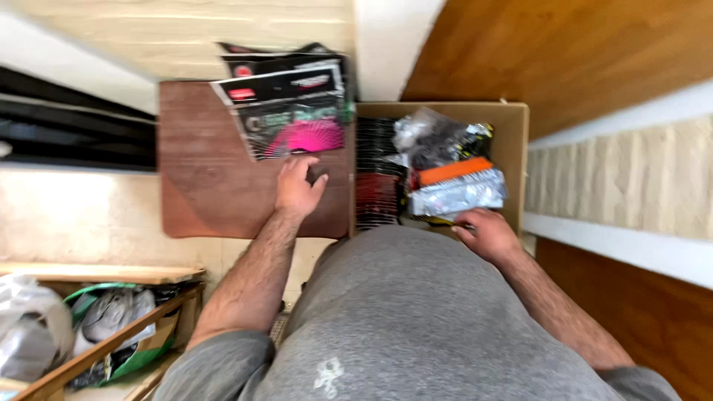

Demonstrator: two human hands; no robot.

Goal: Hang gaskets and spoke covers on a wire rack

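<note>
My left hand [298, 186] rests on a brown board [208, 186], fingers apart, just below a fanned stack of flat black packets [286, 104], the nearest with a pink picture on it. My right hand [486, 234] reaches into the near edge of an open cardboard box [516, 141]. Its fingers curl at the box's contents, close to a silver foil packet [457, 194]; whether they grip anything is hidden. An orange strip [454, 170] and crumpled clear wrappers [431, 137] lie above the foil. Rows of dark packets [376, 178] fill the box's left side.
My grey-clothed body fills the lower middle of the view. A wooden crate [96, 334] with plastic bags and a green-edged bag stands at lower left. Pale carpet surrounds the board; wooden flooring [564, 44] and a white ledge lie to the right.
</note>
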